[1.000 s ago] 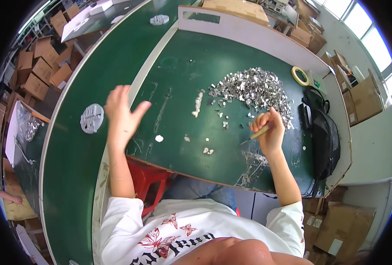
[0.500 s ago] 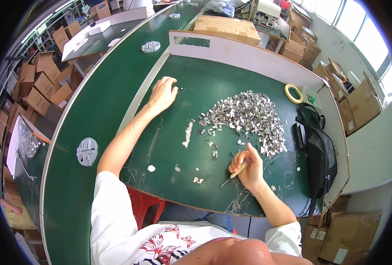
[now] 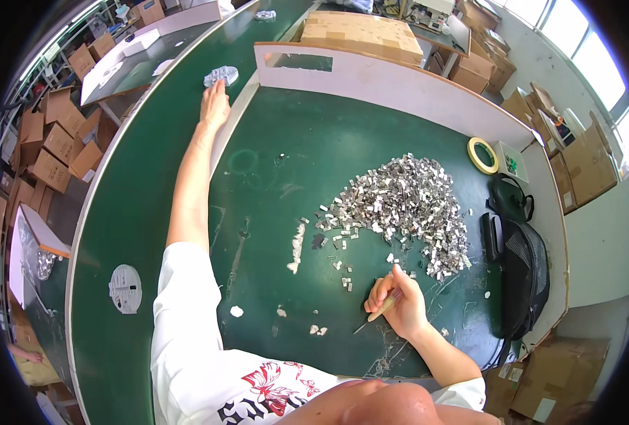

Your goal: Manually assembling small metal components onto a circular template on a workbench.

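Observation:
My left hand [image 3: 215,105] is stretched far out over the green belt, fingers flat and spread, touching the near edge of a round clear plastic part [image 3: 221,75]. My right hand [image 3: 397,303] rests on the green work mat [image 3: 272,184] and grips a thin wooden-handled pick tool [image 3: 378,312], its tip pointing down-left. Just above that hand lies a big heap of small silver metal pieces [image 3: 399,205], with a few strays nearer to me. A short white strip of bits [image 3: 297,246] lies left of the heap.
A white wall [image 3: 399,88] borders the mat's far side. A yellow tape roll [image 3: 483,155] and a black mesh bag [image 3: 519,269] sit at right. A round white disc [image 3: 125,288] lies on the belt at left. Cardboard boxes [image 3: 52,149] stand beyond.
My left arm has reached steadily farther forward, from raised near my body to the clear part on the belt. My right hand has stayed by the heap, holding the pick.

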{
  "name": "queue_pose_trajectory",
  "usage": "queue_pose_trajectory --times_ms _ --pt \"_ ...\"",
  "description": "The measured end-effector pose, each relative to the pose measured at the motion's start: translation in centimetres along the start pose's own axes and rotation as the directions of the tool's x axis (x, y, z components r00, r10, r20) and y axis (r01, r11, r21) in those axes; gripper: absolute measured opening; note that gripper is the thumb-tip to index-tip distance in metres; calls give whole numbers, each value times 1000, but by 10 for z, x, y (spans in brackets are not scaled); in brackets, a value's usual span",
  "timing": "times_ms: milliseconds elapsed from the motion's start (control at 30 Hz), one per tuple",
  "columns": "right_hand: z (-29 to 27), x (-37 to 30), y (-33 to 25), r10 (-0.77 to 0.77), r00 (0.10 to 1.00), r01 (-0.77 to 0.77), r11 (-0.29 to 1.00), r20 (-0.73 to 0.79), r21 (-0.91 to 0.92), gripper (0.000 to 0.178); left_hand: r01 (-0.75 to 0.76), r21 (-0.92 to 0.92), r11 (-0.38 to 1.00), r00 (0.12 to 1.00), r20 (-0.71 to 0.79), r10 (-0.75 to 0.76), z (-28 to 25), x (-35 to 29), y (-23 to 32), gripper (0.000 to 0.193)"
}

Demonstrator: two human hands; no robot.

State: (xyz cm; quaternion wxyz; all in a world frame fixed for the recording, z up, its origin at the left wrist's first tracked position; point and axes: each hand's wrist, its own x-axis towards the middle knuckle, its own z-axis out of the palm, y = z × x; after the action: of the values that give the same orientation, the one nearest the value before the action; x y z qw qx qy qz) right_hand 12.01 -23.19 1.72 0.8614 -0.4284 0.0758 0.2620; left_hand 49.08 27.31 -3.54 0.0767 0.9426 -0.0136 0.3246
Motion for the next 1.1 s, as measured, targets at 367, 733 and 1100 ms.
queue_pose_trajectory --times_ms 367,733,1100 --pt "8 -4 -13 -103 992 86 973 -69 -216 58 123 6 992 991 47 -123 6 22 -11 31" --pt "12 -3 -39 -411 898 182 21 157 -983 11 -110 -309 945 993 -5 114 -124 -28 57 20" --pt "17 -40 -42 -455 883 131 9 113 -991 16 -528 -574 626 793 -72 604 -301 -215 256 17"
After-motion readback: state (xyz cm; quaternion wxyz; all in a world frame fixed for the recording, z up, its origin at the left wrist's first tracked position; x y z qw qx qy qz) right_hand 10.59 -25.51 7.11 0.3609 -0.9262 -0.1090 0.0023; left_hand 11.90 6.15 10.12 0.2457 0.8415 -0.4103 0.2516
